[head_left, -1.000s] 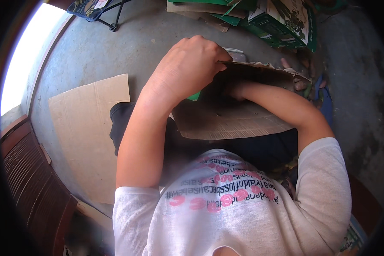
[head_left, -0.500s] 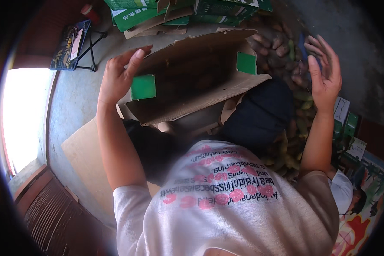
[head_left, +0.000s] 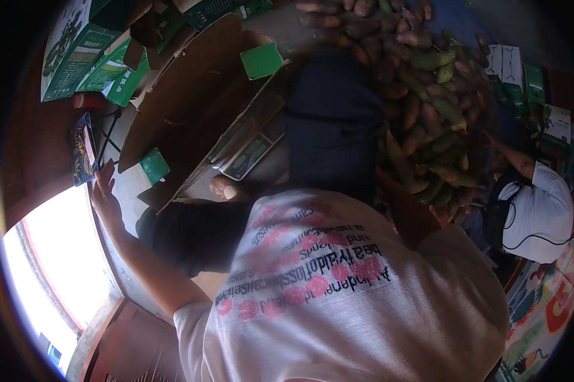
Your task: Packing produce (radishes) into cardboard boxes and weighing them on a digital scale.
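An open cardboard box (head_left: 191,108) with green flap corners stands tilted in front of me, its inside dark. Beyond its left end, my left hand (head_left: 106,194) is raised with the fingers apart, holding nothing. Right of my dark-clothed knee lies a big heap of long reddish-brown and green-yellow produce (head_left: 443,105); its exact kind is unclear. My right forearm (head_left: 409,213) reaches down between the knee and this heap. The right hand itself is hidden there in shadow. Between the box and my knee sits a flat digital scale (head_left: 247,159) with a lit green display.
Green and white printed cartons (head_left: 86,54) are stacked at the far left, near a small folding stool (head_left: 83,149). More small boxes (head_left: 513,79) stand at the right. Another person in a white shirt (head_left: 538,213) sits there, an arm toward the heap. A bright doorway opens at left.
My view has swung right, bringing more of the heap and the other person into sight. My right hand has dropped from the air beside the heap; my left hand has moved off the box end.
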`<action>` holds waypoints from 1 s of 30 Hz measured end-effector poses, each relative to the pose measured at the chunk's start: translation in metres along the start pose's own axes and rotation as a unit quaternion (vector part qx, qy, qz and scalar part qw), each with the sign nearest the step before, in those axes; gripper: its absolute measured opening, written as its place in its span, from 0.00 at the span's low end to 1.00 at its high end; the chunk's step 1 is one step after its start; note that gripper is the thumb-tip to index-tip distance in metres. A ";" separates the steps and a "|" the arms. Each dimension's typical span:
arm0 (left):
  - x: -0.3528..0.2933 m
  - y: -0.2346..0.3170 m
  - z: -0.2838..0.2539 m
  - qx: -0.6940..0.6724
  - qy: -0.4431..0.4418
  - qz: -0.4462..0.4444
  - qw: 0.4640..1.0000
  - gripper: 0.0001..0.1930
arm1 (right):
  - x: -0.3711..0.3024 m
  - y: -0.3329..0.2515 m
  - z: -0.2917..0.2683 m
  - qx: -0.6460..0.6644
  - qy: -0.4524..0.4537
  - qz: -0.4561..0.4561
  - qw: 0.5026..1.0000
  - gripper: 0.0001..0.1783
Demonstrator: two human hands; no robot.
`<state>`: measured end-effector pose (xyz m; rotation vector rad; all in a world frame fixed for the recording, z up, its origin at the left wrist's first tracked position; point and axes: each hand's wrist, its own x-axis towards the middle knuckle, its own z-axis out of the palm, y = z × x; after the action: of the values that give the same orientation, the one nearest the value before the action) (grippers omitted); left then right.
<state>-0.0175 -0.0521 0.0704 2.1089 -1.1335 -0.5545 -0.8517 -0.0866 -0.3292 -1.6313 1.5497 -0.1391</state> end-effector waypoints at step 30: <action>-0.057 -0.071 -0.001 -0.002 -0.031 -0.195 0.980 0.22 | -0.031 -0.054 -0.057 -0.403 -0.007 0.323 0.856 0.48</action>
<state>-0.0075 0.0252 0.0225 2.3391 -0.7477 -0.8049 -0.8516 -0.0955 -0.2451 -1.5492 2.2184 1.0070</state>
